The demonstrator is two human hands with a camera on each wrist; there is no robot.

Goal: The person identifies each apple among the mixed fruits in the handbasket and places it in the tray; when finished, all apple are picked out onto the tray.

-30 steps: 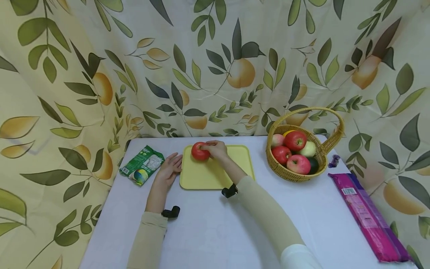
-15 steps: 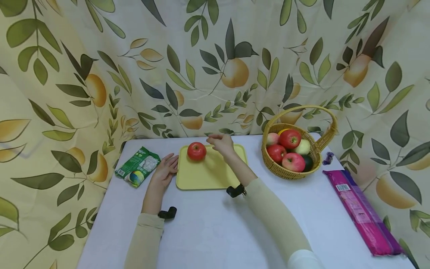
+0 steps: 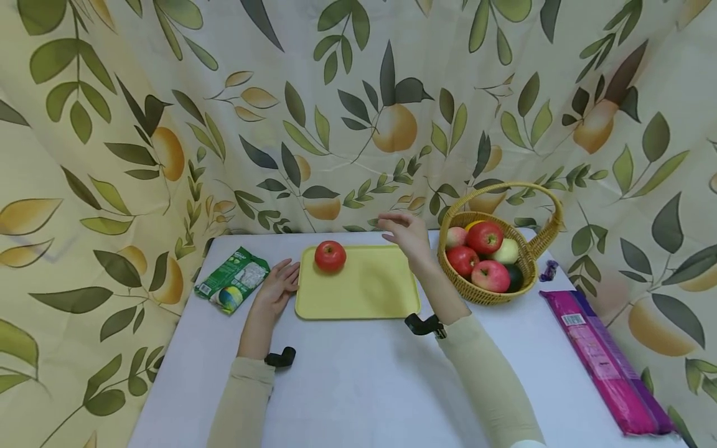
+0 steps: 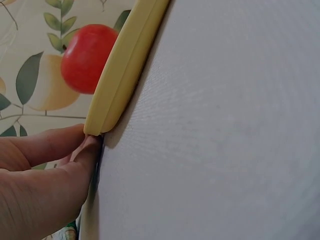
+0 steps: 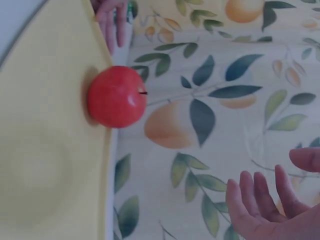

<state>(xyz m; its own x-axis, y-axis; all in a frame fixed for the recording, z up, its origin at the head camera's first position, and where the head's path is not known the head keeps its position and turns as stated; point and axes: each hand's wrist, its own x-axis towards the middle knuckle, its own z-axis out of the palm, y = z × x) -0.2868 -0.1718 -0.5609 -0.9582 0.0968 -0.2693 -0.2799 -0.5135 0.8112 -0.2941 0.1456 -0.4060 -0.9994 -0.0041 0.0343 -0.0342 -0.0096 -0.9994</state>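
Observation:
A red apple (image 3: 330,257) sits at the back left of a yellow rectangular tray (image 3: 358,298); a short stem shows on the apple (image 5: 117,97) in the right wrist view. My left hand (image 3: 276,287) rests beside the tray's left edge. In the left wrist view, fingertips of that hand (image 4: 45,185) touch the end of the tray (image 4: 122,65), and the other fingers are partly hidden. Raised near the tray's back right corner, my right hand (image 3: 407,238) holds nothing. Its fingers are loosely bent and apart in the right wrist view.
A wicker basket (image 3: 487,297) with a tall handle holds several fruits at the right. Left of the tray lies a green packet (image 3: 234,280). A long pink-purple packet (image 3: 607,367) and a small dark purple item (image 3: 549,270) lie along the table's right edge.
My right hand has let go of the apple on the tray and moved away up and to the right. The left hand has stayed at the tray's left edge.

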